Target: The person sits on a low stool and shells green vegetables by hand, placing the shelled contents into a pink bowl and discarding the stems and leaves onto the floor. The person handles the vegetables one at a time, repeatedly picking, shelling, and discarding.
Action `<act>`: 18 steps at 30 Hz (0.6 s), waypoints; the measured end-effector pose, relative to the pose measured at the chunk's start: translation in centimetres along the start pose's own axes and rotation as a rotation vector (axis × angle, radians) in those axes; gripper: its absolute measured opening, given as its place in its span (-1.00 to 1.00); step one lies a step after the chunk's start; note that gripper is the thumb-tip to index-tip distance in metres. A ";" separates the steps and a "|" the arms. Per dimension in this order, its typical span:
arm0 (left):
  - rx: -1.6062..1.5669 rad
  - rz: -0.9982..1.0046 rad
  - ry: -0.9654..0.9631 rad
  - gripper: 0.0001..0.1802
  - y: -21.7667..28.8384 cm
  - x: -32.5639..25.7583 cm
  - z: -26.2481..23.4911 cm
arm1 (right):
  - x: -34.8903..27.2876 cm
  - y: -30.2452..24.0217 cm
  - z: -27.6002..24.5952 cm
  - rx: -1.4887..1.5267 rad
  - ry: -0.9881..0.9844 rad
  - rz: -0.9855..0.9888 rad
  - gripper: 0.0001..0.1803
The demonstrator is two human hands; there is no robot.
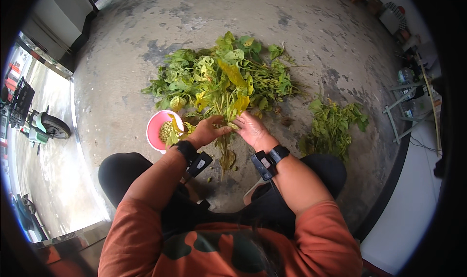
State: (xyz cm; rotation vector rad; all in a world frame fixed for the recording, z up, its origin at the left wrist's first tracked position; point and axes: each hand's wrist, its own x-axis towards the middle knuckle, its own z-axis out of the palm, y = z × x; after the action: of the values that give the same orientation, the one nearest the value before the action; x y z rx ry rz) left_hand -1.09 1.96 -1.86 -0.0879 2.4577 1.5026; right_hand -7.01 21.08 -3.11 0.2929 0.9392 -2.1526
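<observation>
Between my knees I hold a leafy bean plant (226, 102) upright, its leaves partly yellowed and its bare stem pointing down toward me. My left hand (210, 131) is closed round the stems. On the plant's right side, the fingers of my right hand (251, 129) are pinched together among the stalks; what lies between their tips is too small to make out. Left of my left hand stands a pink bowl (152, 131) on the floor, with shelled-looking green beans (167, 131) inside. A yellow-green leaf overhangs its right edge.
A broad heap of bean plants (182, 75) covers the concrete floor (126, 48) beyond my hands. A smaller pile of plants (331, 128) lies near my right knee. Farther right stands a folding metal frame (406, 104); at left, a motorbike (46, 124) is past the doorway.
</observation>
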 end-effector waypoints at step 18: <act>-0.878 -0.214 -0.038 -0.68 -3.9 0.3 -1.4 | -0.6 -3.5 -0.6 -0.546 0.427 -0.083 -0.54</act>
State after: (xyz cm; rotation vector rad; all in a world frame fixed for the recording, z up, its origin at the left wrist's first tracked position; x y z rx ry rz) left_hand -0.89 -1.00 -4.69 -0.4537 1.5203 2.3006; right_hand -9.22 23.40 -1.39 0.4511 1.7595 -1.8401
